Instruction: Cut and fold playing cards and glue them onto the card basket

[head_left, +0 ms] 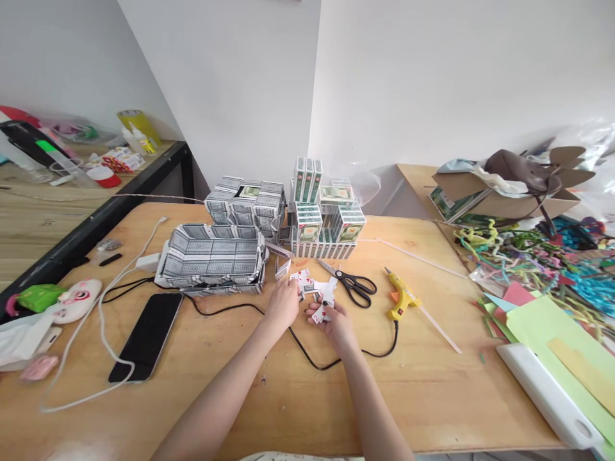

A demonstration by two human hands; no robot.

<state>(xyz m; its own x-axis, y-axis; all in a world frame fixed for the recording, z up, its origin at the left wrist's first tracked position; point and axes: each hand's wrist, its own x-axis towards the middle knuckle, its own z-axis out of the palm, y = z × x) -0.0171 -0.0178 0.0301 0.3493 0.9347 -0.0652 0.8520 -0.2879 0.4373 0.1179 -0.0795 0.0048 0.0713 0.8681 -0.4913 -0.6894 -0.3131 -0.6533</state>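
Observation:
My right hand [339,329] is closed on a folded or cut playing card [325,312] with a red pip and a 2 on it. My left hand [282,303] has its fingers pinched together at the edge of another playing card [301,277] with red pips; its fingertips are partly hidden. More white card pieces lie between the hands. Just beyond stand black-handled scissors [358,286], their blades pointing toward the cards. A boat-shaped tray woven of folded cards [211,256] sits to the left, in front of a similar folded-card block [247,203].
Stacked card boxes [327,218] stand at the back. A yellow glue gun [401,296] lies right, its black cord looping before my hands. A phone [147,336] and white cable lie left. Coloured paper [562,333], pipe cleaners [523,256] and a cardboard box [509,192] crowd the right.

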